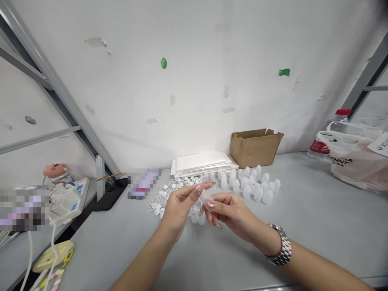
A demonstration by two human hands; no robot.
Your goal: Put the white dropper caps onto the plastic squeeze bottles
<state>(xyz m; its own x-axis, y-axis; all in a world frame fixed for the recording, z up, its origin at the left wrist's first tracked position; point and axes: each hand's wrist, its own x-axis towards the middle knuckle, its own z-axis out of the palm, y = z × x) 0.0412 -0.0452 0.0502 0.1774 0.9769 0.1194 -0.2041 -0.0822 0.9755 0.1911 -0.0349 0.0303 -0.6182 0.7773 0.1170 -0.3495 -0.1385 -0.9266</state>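
Between my two hands, above the grey table, is a small translucent white bottle (205,197). The fingers of my left hand (181,204) pinch its upper end. My right hand (228,210) grips its lower end between thumb and fingers. Behind and to the right, several similar white bottles (258,194) stand on the table. Two more (195,216) stand just below my hands, partly hidden. A loose pile of small white caps with thin loops (163,195) lies to the left, partly covered by my left hand.
A stack of white flat packs (203,161) and an open cardboard box (256,148) are by the wall. At the right are a plastic bag (357,161) and a red-capped bottle (319,146). White devices with cables (68,202) sit at the left, past the table edge.
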